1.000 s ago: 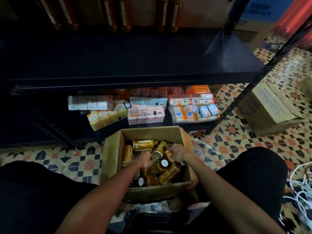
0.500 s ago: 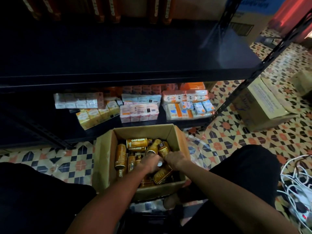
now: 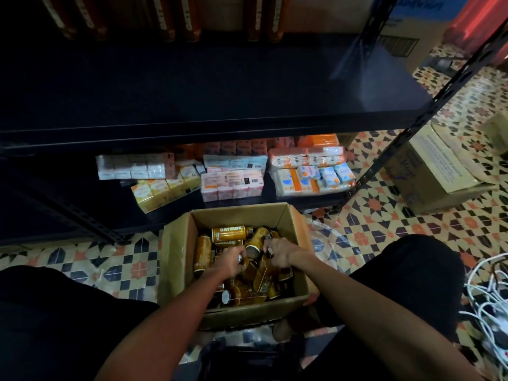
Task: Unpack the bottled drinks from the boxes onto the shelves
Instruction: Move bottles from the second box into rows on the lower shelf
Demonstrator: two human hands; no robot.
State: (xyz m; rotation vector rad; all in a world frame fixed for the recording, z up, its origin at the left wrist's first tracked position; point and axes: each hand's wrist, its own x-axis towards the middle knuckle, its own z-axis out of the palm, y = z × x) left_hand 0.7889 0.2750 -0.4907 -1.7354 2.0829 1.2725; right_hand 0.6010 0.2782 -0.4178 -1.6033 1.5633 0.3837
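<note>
Both hands in open box (image 3: 176, 259) of bottles (image 3: 231, 233).
Left hand (image 3: 232, 261) and right hand (image 3: 277, 253) each curled on a bottle; grip unclear. Tissue packs (image 3: 232, 184) on far lower shelf (image 3: 82, 213); upper shelf (image 3: 220, 86) overhangs; patterned tile floor (image 3: 384, 224).

Middle shelf (image 3: 220, 86) front bare; bottles (image 3: 176, 17) line back.

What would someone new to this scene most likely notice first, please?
Probably the open cardboard box on the patterned floor, piled with golden-brown bottles lying every way, with the left hand and right hand reaching in. Next, the wide dark shelf above, mostly bare, and the pastel packets on the shelf below.
</note>
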